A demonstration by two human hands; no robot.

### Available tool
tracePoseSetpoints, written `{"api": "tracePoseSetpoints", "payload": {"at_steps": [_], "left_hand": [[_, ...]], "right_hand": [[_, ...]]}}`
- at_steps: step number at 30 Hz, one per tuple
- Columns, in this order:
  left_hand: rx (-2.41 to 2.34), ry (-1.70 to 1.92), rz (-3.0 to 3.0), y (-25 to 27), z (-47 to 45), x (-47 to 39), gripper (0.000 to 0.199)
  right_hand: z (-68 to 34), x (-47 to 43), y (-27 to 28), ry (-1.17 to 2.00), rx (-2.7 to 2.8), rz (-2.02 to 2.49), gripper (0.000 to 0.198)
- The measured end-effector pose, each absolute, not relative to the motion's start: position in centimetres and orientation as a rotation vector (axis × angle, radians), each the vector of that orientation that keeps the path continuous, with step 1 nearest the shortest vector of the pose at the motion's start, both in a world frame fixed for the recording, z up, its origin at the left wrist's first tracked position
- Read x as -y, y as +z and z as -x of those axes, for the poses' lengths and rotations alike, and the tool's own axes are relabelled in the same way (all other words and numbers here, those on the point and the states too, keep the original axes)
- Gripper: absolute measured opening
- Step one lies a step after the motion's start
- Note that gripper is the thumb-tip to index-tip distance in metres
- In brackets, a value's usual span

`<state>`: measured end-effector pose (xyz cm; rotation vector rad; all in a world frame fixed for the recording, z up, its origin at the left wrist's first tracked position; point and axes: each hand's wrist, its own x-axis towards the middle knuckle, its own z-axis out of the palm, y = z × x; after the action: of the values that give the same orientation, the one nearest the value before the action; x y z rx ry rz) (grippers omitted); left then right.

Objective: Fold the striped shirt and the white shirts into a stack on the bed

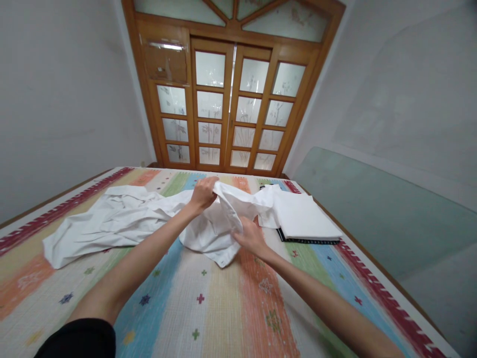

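Note:
A white shirt (208, 231) is lifted partly off the bed, its cloth bunched and draped in the middle. My left hand (204, 193) is closed on an upper edge of it. Lower and to the right, my right hand (251, 236) grips another edge of the same cloth, fingers partly hidden by the fabric. A pointed corner of the shirt hangs toward me between the hands. More crumpled white cloth (112, 219) spreads out to the left; whether it is all one garment I cannot tell.
A folded white cloth (305, 214) lies on the right, with a dark patterned item (309, 241) under it. Beneath everything is a striped, multicoloured bedspread (186, 308). A pale green panel (372, 209) runs along the right wall. Wooden glazed doors (229, 114) stand behind.

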<state>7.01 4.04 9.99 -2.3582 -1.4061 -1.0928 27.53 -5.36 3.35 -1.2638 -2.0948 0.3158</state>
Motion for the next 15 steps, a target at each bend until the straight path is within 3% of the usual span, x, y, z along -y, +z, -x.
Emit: {"api": "tracePoseSetpoints", "payload": {"at_steps": [6, 12, 15], "left_hand": [[1.716, -1.724, 1.898, 11.7, -4.4, -4.6, 0.022], [1.75, -2.245, 1.487, 12.8, -0.4, -5.8, 0.008], [1.672, -2.577, 1.429, 12.9, 0.5, -6.2, 0.006]], "right_hand": [[-28.9, 3.0, 2.5, 0.046, 1.94, 1.274, 0.043], [-31.6, -0.1, 2.4, 0.303, 1.707, 1.468, 0.007], [-31.7, -1.3, 3.3, 0.577, 1.412, 1.33, 0.008]]}}
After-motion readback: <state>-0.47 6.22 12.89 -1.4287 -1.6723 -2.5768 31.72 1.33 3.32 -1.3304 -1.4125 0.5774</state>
